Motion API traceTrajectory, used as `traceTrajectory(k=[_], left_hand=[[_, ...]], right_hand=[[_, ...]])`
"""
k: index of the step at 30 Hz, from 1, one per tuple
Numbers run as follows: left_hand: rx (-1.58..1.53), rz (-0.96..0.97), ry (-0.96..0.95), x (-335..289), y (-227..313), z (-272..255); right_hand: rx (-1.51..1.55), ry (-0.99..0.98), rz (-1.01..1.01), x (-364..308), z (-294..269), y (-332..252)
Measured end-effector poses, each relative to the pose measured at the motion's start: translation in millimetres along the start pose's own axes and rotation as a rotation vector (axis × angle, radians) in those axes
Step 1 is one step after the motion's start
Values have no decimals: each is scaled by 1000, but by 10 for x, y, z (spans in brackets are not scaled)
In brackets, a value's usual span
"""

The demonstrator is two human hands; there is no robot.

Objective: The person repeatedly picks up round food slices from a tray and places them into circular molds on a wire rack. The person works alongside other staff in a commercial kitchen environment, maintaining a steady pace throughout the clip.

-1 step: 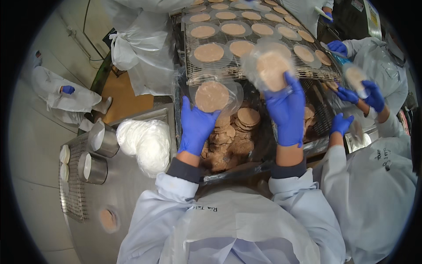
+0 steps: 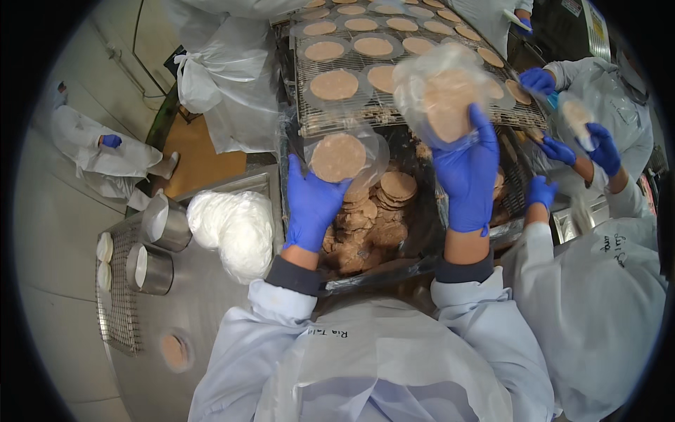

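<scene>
A round pinkish-tan patty on a clear plastic sheet is gripped by my blue-gloved left hand, thumb and fingers at its near edge. Higher and to the right, my right hand pinches a second patty with loose clear film around it, blurred by motion. Beneath and between both hands, a heap of stacked and broken patties lies in a dark, plastic-lined bin. Just beyond stands a wire mesh conveyor bearing rows of patties on round clear sheets; my right hand's patty overlaps its near edge.
Left of me, a steel table holds two metal pots, a white plastic bundle, a wire rack and a patty. Co-workers in white coats stand close at right, one holding a patty.
My right hand has moved slightly up and to the right with its patty, and the film has shifted. My left hand stays almost still. Co-workers' hands at right have moved a little.
</scene>
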State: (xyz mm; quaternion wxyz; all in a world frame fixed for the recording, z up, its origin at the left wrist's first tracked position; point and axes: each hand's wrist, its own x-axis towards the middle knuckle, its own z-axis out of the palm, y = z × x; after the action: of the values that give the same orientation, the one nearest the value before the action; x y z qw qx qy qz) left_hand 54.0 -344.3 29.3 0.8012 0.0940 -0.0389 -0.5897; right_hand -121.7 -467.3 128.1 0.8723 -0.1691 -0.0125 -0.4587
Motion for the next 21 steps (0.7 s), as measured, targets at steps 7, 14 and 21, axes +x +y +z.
traceTrajectory(k=[7,14,21], left_hand=[[312,125,6,-66,-73,450],[403,81,240,-92,30,-417],[255,109,11,300,84,82]], right_hand=[[-804,16,-122,-36,-501,971],[-708,239,189,-20,-572,833],[-238,476,16,117,-772,312]])
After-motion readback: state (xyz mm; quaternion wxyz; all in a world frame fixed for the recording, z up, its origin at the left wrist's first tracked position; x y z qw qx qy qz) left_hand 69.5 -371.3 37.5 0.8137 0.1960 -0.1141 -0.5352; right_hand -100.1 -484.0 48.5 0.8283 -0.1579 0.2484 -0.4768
